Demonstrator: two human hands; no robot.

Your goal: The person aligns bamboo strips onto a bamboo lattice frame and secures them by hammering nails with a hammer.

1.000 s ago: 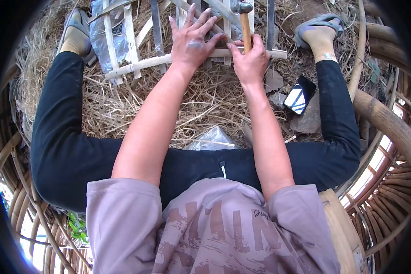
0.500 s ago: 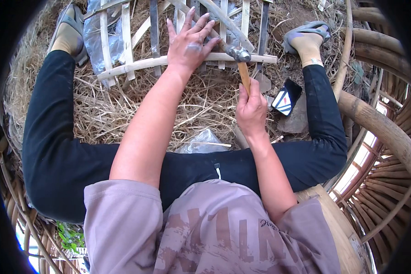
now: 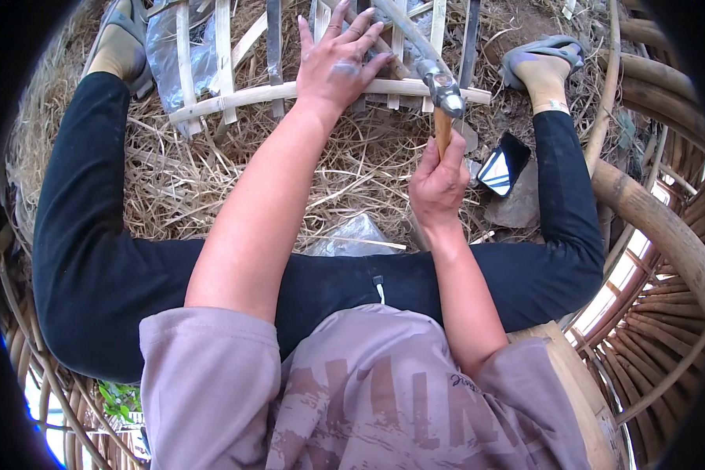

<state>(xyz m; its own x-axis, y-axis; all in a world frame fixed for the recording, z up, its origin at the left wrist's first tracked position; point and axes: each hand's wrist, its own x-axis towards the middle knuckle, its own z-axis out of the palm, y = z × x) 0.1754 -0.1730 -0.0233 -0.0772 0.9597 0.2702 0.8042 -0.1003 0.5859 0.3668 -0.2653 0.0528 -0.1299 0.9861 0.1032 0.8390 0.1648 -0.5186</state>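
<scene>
My right hand (image 3: 440, 184) is wrapped round the wooden handle of a hammer (image 3: 444, 98), whose metal head hangs over the right part of a slatted bamboo frame (image 3: 251, 97). Whether the head touches the frame, I cannot tell. My left hand (image 3: 338, 69) lies with fingers spread on the frame, near its curved front strip and a diagonal strip. Pale and dark slats cross the frame, and its far end runs out of view at the top.
Straw (image 3: 235, 184) covers the ground between my legs. A phone (image 3: 505, 164) lies by a flat stone (image 3: 513, 205) on the right. Clear plastic (image 3: 354, 235) rests close to my lap. Bent bamboo poles (image 3: 654, 211) stand along the right side.
The hammer head has tilted up, towards the camera, with my right hand still round its handle. My left hand keeps its place on the frame; the whole view has shifted slightly.
</scene>
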